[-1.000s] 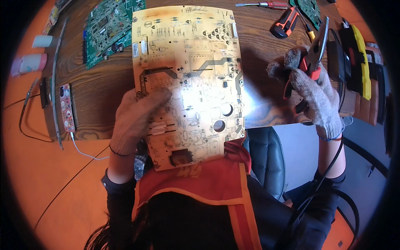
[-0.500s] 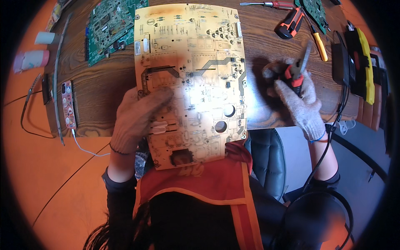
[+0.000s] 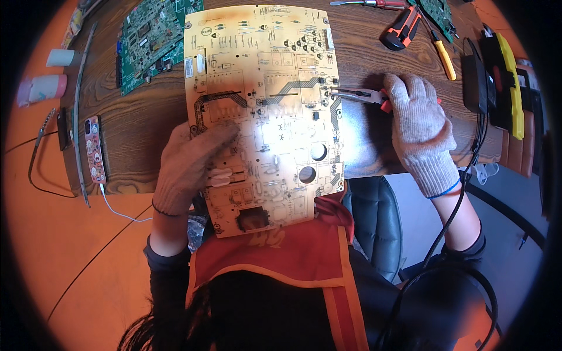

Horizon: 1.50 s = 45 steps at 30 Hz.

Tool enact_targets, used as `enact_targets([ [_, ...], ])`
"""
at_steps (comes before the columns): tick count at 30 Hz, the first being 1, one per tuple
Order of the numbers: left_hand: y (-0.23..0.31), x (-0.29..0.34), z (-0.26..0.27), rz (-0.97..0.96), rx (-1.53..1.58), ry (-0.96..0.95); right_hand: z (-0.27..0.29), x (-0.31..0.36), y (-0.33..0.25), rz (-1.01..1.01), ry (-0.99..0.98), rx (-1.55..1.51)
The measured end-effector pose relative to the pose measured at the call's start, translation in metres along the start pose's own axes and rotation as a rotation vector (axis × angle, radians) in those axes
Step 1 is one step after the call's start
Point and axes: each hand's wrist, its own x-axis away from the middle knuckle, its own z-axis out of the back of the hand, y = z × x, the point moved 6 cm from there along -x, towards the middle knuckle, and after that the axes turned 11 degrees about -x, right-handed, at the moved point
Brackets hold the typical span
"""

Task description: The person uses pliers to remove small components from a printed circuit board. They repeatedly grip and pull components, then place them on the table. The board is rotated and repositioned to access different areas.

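A large tan circuit board with scorched patches, small parts and two round holes is held up in front of me. My left hand, in a knitted work glove, grips its left edge with the thumb across the face; the other fingers are hidden behind it. Also gloved, my right hand is closed round red-handled long-nose pliers. Their jaws point left, with the tips at the board's right edge beside small black components. Whether the tips touch or grip a part I cannot tell.
Green circuit boards lie at the back left, near a phone in a patterned case with a white cable. Toward the back right are an orange-black utility knife, a yellow-handled screwdriver and a black adapter. A dark chair stands below the table edge.
My right hand has turned over, swinging the pliers from pointing up to pointing left, with their tips now at the board's right edge. The board has shifted slightly left in view.
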Motion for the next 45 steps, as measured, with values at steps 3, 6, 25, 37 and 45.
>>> enact_targets([
  [3,0.0,-0.001,0.0,-0.031,0.016,-0.015,-0.001,-0.003,-0.003,0.005,0.003,-0.01],
  [6,-0.002,-0.003,0.0,-0.054,0.028,-0.027,-0.001,-0.004,-0.007,0.013,0.001,0.018],
  [25,0.0,-0.004,0.003,-0.141,-0.128,0.014,0.015,-0.019,-0.034,-0.02,-0.133,0.291],
  [37,0.029,0.001,0.002,-0.83,-0.701,0.194,0.038,-0.058,-0.027,-0.048,-0.546,0.047],
  [45,-0.011,-0.004,0.004,-0.104,-0.026,-0.025,0.041,-0.062,-0.016,-0.425,-1.053,-0.585],
])
